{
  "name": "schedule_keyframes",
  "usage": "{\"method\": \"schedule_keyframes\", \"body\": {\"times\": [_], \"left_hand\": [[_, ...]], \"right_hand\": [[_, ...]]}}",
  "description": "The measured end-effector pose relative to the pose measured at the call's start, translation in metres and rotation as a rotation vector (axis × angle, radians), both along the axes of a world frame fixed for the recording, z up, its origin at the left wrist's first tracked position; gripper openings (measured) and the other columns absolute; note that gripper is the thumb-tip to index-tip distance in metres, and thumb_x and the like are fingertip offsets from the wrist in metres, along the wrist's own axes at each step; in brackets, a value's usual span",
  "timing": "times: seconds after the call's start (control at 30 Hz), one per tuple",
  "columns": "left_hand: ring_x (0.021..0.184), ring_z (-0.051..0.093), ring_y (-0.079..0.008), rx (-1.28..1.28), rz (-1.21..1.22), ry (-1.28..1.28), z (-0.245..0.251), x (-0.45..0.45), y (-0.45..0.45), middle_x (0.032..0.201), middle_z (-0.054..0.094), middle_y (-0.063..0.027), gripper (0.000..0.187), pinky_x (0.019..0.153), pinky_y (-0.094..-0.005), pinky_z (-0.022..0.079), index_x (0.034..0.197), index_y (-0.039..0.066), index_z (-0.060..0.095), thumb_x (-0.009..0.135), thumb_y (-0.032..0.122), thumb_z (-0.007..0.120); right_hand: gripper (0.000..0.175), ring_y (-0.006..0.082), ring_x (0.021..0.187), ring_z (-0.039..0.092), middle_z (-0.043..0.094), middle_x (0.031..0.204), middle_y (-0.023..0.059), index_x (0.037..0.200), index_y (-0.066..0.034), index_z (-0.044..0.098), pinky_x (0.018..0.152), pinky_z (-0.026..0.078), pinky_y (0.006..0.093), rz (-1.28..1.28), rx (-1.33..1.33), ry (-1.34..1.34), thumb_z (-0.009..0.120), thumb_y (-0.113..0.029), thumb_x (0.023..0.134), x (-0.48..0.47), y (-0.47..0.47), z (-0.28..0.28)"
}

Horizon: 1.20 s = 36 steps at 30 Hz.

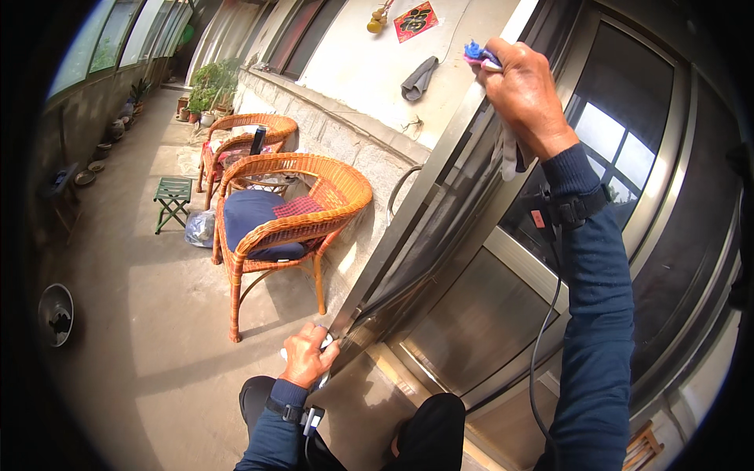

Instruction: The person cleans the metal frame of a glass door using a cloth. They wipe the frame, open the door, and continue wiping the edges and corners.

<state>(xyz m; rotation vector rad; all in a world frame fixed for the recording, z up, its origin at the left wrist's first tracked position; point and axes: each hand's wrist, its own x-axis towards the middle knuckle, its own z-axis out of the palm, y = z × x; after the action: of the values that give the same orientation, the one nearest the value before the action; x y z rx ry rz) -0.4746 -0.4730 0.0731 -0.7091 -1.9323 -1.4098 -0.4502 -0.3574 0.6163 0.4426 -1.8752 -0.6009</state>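
Observation:
My right hand is raised at the edge of a metal-framed door that stands ajar. It grips a bunched cloth with blue, pink and white parts, and a pale fold of fabric hangs below the palm. Lower down, my left hand is closed around a white item, probably a cloth, against the same door's edge. The fingers hide most of that item. Both wrists wear black straps with small devices, and a cable runs along my right forearm.
A wicker armchair with a blue cushion stands left of the door, another wicker chair behind it. A green folding stool, a plastic bag and a metal basin are on the floor. A second, glazed metal door is at right.

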Motion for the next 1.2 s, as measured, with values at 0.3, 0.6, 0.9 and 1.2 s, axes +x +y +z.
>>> {"method": "schedule_keyframes", "body": {"times": [0.3, 0.6, 0.9, 1.2], "left_hand": [[0.07, 0.063, -0.0427, 0.059, -0.048, 0.005, 0.001, -0.001, -0.001, 0.078, 0.062, -0.018, 0.028, 0.062, -0.0503, 0.05, 0.081, 0.004, 0.064, 0.079, 0.023, 0.084], [0.069, 0.064, -0.0423, -0.007, -0.025, -0.051, 0.003, -0.002, 0.001, 0.077, 0.062, -0.0177, 0.026, 0.061, -0.0492, 0.051, 0.084, 0.004, 0.066, 0.081, 0.022, 0.084], [0.07, 0.065, -0.0401, -0.03, -0.023, -0.098, 0.002, -0.009, 0.001, 0.084, 0.064, -0.0181, 0.025, 0.063, -0.0452, 0.052, 0.1, 0.004, 0.069, 0.086, 0.018, 0.085], [0.069, 0.063, -0.0364, -0.055, -0.046, -0.115, -0.003, -0.022, -0.002, 0.081, 0.063, -0.0167, 0.027, 0.064, -0.0429, 0.049, 0.103, 0.0, 0.069, 0.087, 0.015, 0.084]], "right_hand": [[0.034, 0.0409, 0.088, 0.064, 0.053, 0.095, 0.0185, 0.107, -0.0054, 0.06, 0.074, 0.053, 0.0494, 0.192, 0.055, -0.326, 0.075, 0.001, 0.077, 0.019, 0.021, -0.121], [0.004, 0.0074, 0.084, 0.06, 0.072, 0.091, 0.0023, 0.101, -0.0022, 0.068, 0.076, 0.051, 0.0269, 0.833, -0.386, -0.076, 0.066, 0.001, 0.099, -0.039, 0.054, 0.014], [0.034, 0.0398, 0.084, 0.068, 0.063, 0.098, 0.0187, 0.109, -0.004, 0.065, 0.073, 0.057, 0.0458, 0.687, -0.266, -0.059, 0.074, 0.01, 0.079, -0.041, 0.082, -0.207], [0.023, 0.0303, 0.083, 0.06, 0.052, 0.091, 0.0141, 0.101, -0.0008, 0.062, 0.062, 0.053, 0.0384, 0.562, -0.184, -0.336, 0.071, -0.011, 0.082, -0.029, 0.068, -0.385]]}}
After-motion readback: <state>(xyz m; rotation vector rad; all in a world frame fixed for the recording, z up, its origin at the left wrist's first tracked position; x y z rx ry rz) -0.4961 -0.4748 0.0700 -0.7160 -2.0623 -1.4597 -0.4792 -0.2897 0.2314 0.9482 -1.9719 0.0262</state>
